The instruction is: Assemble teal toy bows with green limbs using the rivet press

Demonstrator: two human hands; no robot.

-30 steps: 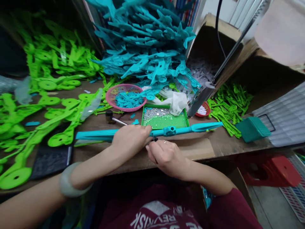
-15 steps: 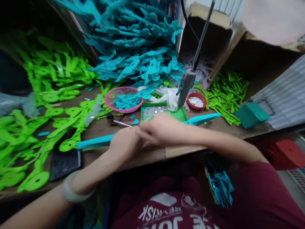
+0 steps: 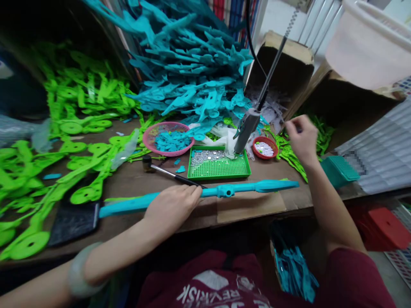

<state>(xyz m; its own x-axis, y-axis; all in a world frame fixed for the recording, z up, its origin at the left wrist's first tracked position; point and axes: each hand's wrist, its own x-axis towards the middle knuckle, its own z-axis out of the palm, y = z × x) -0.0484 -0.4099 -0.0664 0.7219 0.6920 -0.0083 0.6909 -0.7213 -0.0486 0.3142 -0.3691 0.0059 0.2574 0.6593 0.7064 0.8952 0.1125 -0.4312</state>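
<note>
A long turquoise plastic part [image 3: 227,191] lies lengthwise along the front of the bench, with a small round hole near its middle. My left hand [image 3: 173,205] is wrapped over its left half. Raised off the bench at the right, my right hand [image 3: 302,139] has curled fingers, is slightly blurred, and is in front of a pile of lime-green parts. What it holds, if anything, cannot be made out. Behind the turquoise part lie a small hammer [image 3: 167,172] and a green perforated tray [image 3: 218,171] with small silvery pieces. A grey power screwdriver [image 3: 247,130] hangs over the tray.
Lime-green plastic parts [image 3: 85,167] cover the left side. Turquoise parts [image 3: 192,64] are heaped at the back. A pink basket [image 3: 149,147] holds small turquoise pieces; a red basket [image 3: 256,153] holds white ones. A teal container [image 3: 340,169] stands at right. A black tray [image 3: 75,222] lies front left.
My right hand has left the turquoise part beside my left hand and swung up and right. The middle of the part and the green tray now show. My left hand keeps its grip.
</note>
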